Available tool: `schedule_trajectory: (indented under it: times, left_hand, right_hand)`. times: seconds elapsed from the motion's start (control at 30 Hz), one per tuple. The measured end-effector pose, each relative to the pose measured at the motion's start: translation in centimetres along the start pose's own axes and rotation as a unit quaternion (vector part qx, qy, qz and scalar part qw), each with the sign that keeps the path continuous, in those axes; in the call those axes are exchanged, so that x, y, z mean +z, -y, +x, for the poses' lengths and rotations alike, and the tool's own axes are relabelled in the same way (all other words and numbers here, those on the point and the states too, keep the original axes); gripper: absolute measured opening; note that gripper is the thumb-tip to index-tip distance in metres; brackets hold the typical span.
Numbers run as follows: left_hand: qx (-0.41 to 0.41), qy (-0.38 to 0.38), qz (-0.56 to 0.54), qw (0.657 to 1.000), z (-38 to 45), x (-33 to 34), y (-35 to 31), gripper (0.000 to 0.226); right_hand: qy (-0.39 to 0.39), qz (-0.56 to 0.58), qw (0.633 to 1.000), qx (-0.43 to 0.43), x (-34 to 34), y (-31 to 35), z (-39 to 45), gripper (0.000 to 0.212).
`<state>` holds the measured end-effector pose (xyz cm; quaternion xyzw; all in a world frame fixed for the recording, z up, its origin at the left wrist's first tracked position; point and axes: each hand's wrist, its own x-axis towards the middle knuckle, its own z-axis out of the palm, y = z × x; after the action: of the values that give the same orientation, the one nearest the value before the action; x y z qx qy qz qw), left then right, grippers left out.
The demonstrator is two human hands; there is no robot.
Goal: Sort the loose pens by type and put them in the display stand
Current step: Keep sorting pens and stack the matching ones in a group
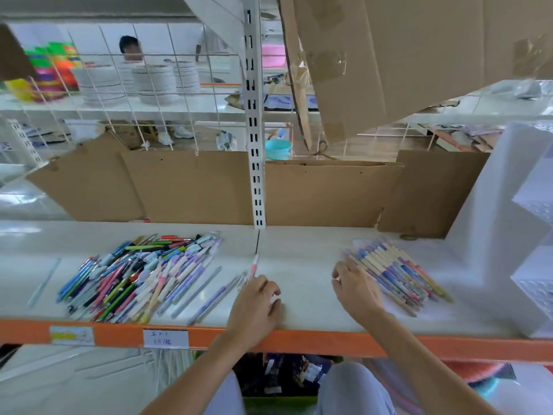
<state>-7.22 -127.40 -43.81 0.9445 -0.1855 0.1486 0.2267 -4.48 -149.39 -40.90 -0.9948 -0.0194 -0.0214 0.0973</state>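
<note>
Pens (140, 277) lie jumbled on the shelf (299, 250) at left; a sorted row (398, 274) sits right, near the stand (508, 235). My left hand (254, 304) pinches a pink pen (254, 266) pulled for sorting. My right hand's (356, 290) loose fingers (344, 269) touch the row, keeping it together.
</note>
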Motion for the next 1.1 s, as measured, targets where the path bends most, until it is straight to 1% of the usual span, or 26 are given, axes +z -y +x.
schedule_trajectory:
  times: [0.07,0.13,0.2,0.27,0.33,0.4,0.47,0.57,0.7,0.77,0.83,0.87,0.97,1.03,1.1]
  left_hand:
    - [-0.027,-0.016,0.011,0.999,-0.6,-0.8,1.8,0.013]
    - [-0.061,-0.032,0.023,0.997,-1.1,-1.8,3.6,0.018]
    - [-0.098,-0.04,0.039,0.994,-1.7,-3.0,5.1,0.02]
    - [-0.132,-0.031,0.054,0.989,-2.4,-3.8,6.5,0.019]
    - [-0.141,-0.017,0.055,0.988,-3.1,-4.1,7.8,0.016]
    - [-0.148,-0.008,0.037,0.988,-3.5,-4.2,8.5,0.011]
    - [-0.166,-0.02,0.024,0.986,-3.4,-4.2,9.1,0.009]
    - [-0.198,-0.037,0.038,0.979,-2.6,-4.0,9.5,0.012]
    - [-0.167,-0.043,0.039,0.984,-0.5,-3.1,7.8,0.028]
    - [-0.148,-0.033,0.055,0.987,0.5,-2.3,6.7,0.033]
    - [-0.132,-0.011,0.087,0.987,1.3,-1.7,6.2,0.032]
    - [-0.129,-0.013,0.084,0.988,1.6,-1.6,6.2,0.03]
    - [-0.13,-0.052,0.06,0.988,2.5,-2.0,6.9,0.024]
    - [-0.153,-0.07,0.07,0.983,3.2,-2.9,7.8,0.023]
    - [-0.186,-0.06,0.075,0.978,3.7,-3.6,9.0,0.024]
  right_hand:
    - [0.024,0.057,0.996,-0.062,0.6,3.3,-0.6,0.02]
    - [0.047,0.085,0.989,-0.114,1.4,6.3,-0.8,0.022]
    - [0.056,0.09,0.984,-0.144,2.2,8.9,-0.7,0.025]
    - [0.065,0.074,0.98,-0.171,3.0,10.8,-0.4,0.029]
    - [0.078,0.057,0.978,-0.185,3.7,11.9,-0.2,0.033]
    - [0.08,0.075,0.98,-0.167,4.0,12.5,-0.3,0.031]
    - [0.069,0.086,0.983,-0.145,4.3,12.6,-0.3,0.031]
    - [0.059,0.096,0.986,-0.121,4.6,12.4,-0.3,0.03]
    - [0.058,0.118,0.986,-0.103,4.6,12.4,-0.4,0.02]
    - [0.056,0.128,0.986,-0.089,4.6,12.4,-0.4,0.021]
    - [0.059,0.138,0.986,-0.073,4.6,12.4,-0.4,0.018]
    - [0.06,0.14,0.986,-0.068,4.6,12.4,-0.5,0.015]
    - [0.059,0.144,0.986,-0.064,4.6,12.4,-0.5,0.012]
    - [0.058,0.148,0.985,-0.065,4.6,12.3,-0.6,0.011]
    - [0.057,0.153,0.984,-0.066,4.5,12.2,-0.6,0.011]
